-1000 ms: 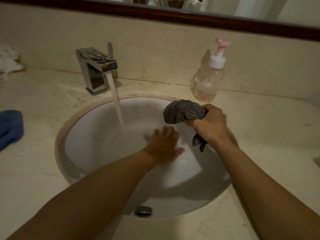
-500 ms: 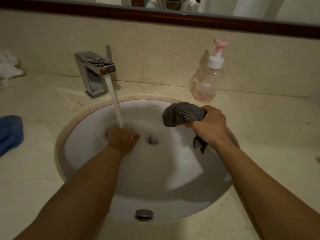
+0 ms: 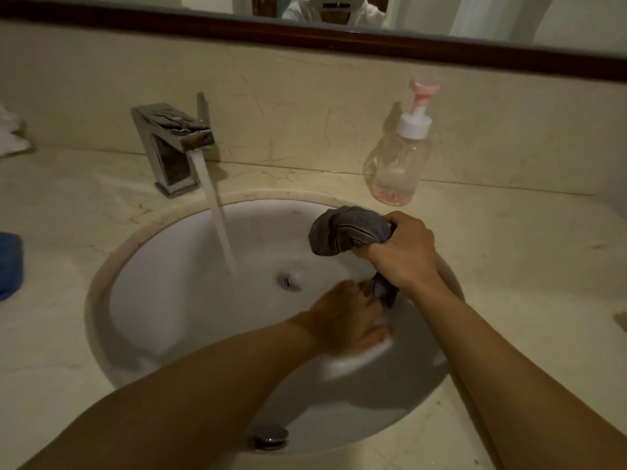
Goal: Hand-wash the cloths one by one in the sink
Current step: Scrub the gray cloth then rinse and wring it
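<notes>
A bunched grey cloth (image 3: 349, 230) is held over the right side of the white sink (image 3: 163, 310); my right hand (image 3: 405, 254) grips it in a fist, and one end hangs below the fist. My left hand (image 3: 349, 322) is low in the basin with its fingers stretched out, blurred, lying against the sink wall and reaching the hanging end of the cloth. Water (image 3: 219, 218) runs from the chrome tap (image 3: 173, 147) into the basin, left of both hands. A blue cloth (image 3: 10, 262) lies on the counter at the left edge.
A clear pump bottle (image 3: 395, 164) with a pink top stands on the counter behind the sink, right of centre. Something white and crumpled (image 3: 10, 137) lies at the far left against the wall. The drain (image 3: 288, 281) shows in the basin's middle, and a chrome knob (image 3: 271, 435) sits at the near rim.
My left hand went left under the running water, then came back right to the cloth's hanging end. My right hand has held the grey cloth in place throughout.
</notes>
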`<move>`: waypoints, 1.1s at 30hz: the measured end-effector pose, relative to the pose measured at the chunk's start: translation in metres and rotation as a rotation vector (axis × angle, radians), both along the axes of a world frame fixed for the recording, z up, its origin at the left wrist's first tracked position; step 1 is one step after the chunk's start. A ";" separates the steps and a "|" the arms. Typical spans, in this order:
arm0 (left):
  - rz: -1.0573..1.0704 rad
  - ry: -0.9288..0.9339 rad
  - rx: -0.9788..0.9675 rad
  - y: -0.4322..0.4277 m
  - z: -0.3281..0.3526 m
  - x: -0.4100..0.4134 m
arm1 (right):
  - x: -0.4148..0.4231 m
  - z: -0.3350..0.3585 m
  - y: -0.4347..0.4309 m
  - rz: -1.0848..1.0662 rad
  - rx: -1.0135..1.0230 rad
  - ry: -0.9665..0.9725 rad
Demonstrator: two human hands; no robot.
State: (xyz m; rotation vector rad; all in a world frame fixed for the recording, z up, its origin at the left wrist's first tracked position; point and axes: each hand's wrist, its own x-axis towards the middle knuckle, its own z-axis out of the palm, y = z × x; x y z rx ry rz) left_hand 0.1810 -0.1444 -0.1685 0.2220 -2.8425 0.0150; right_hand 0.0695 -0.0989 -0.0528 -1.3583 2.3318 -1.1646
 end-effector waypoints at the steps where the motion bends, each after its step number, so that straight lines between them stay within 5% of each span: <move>1: -0.007 -0.017 0.013 -0.001 -0.002 0.000 | 0.000 0.000 0.000 0.003 0.001 0.002; 7: 0.625 -0.364 0.142 -0.054 0.007 0.056 | 0.000 0.000 0.000 -0.006 -0.007 -0.007; 15: 1.130 -0.272 0.373 -0.092 0.019 0.112 | 0.001 -0.001 -0.001 0.016 0.007 -0.005; 18: 1.049 -0.314 0.211 -0.073 0.028 0.077 | 0.001 -0.001 0.000 0.005 -0.002 -0.018; 22: 0.641 -0.142 0.240 -0.037 0.024 0.036 | -0.001 -0.003 -0.001 0.000 -0.017 0.004; 27: 0.187 -0.177 0.195 0.016 0.010 -0.005 | -0.002 -0.006 -0.003 0.010 -0.029 0.024; 33: 0.449 -0.382 0.191 -0.041 0.010 0.043 | -0.002 -0.004 -0.002 0.025 -0.030 0.009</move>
